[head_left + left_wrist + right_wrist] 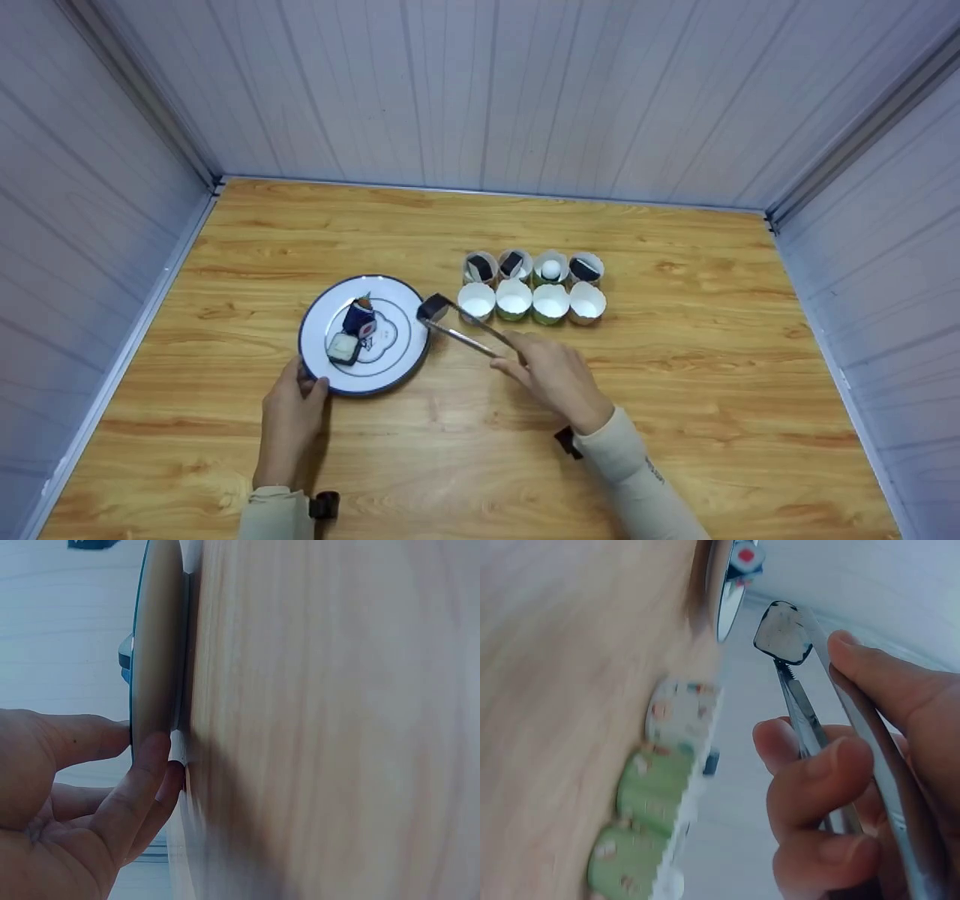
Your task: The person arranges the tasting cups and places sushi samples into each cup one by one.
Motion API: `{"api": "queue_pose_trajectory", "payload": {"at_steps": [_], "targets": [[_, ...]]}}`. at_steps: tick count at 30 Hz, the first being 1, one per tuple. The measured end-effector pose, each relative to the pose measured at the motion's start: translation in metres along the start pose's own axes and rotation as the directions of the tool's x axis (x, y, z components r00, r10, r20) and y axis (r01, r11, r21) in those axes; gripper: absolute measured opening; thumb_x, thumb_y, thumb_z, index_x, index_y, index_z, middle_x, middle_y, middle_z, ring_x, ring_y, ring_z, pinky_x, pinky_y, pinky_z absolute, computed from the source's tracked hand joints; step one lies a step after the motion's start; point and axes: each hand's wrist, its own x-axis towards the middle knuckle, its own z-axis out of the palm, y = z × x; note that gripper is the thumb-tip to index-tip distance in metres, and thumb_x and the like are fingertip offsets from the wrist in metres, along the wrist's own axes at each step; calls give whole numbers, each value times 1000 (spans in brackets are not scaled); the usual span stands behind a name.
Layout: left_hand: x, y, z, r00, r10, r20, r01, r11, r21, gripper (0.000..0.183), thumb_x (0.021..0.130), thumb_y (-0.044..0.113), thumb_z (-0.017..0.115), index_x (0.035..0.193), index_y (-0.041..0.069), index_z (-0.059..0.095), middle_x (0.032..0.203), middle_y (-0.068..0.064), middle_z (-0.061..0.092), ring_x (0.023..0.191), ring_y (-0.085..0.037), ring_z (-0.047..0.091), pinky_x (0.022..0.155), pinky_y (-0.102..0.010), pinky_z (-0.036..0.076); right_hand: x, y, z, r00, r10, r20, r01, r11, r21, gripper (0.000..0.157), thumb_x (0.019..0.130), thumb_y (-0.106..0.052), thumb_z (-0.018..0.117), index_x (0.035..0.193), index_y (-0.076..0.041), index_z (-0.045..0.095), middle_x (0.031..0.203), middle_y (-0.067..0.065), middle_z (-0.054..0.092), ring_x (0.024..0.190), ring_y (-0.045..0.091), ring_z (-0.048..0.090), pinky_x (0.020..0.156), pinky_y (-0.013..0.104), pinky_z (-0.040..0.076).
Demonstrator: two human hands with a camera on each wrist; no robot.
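Note:
My left hand (289, 420) pinches the near-left rim of a white plate (405, 351) with a blue edge; in the left wrist view the thumb lies on top and fingers beneath. On the plate sit a white-topped sushi piece (343, 347), a dark piece with an orange top (359, 315) and a roll with a pink centre (367, 331). My right hand (555, 375) grips metal tongs (466, 340). Between the tong tips is a dark-wrapped sushi piece (433, 307), held over the plate's right rim. Its pale rice face (781, 631) shows in the right wrist view.
Right of the plate stand two rows of paper baking cups (551, 301). Back-row cups hold dark-wrapped sushi pieces (511, 263) and a white ball (551, 269); white interiors show in the front row. Pale panel walls (480, 97) enclose the wooden table (712, 360) at the back and sides.

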Motion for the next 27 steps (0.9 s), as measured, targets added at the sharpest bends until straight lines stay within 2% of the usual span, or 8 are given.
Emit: {"api": "queue_pose_trajectory", "payload": {"at_steps": [7, 12, 27], "targets": [[0, -1, -2, 1000, 19, 6, -19, 1000, 19, 58, 104, 8, 51, 154, -6, 26, 139, -29, 49, 123, -37, 50, 103, -49, 46, -1, 21, -10, 995, 78, -66, -81, 996, -45, 41, 93, -45, 69, 120, -14, 70, 75, -4, 60, 58, 14, 53, 45, 35, 43], [0, -2, -1, 1000, 9, 7, -9, 1000, 13, 58, 104, 8, 51, 154, -5, 26, 138, -28, 49, 120, -36, 52, 99, -47, 49, -1, 29, -11, 992, 82, -94, -92, 989, -113, 39, 94, -47, 66, 116, -15, 69, 82, 1, 66, 62, 21, 58, 46, 42, 46], [1, 0, 0, 1000, 3, 0, -3, 1000, 13, 58, 104, 8, 51, 155, -3, 26, 142, -27, 47, 126, -38, 50, 104, -49, 45, 0, 33, -6, 991, 119, -63, -127, 980, -154, 31, 92, -45, 70, 106, -18, 66, 87, 3, 69, 64, 29, 62, 44, 46, 45]]}}
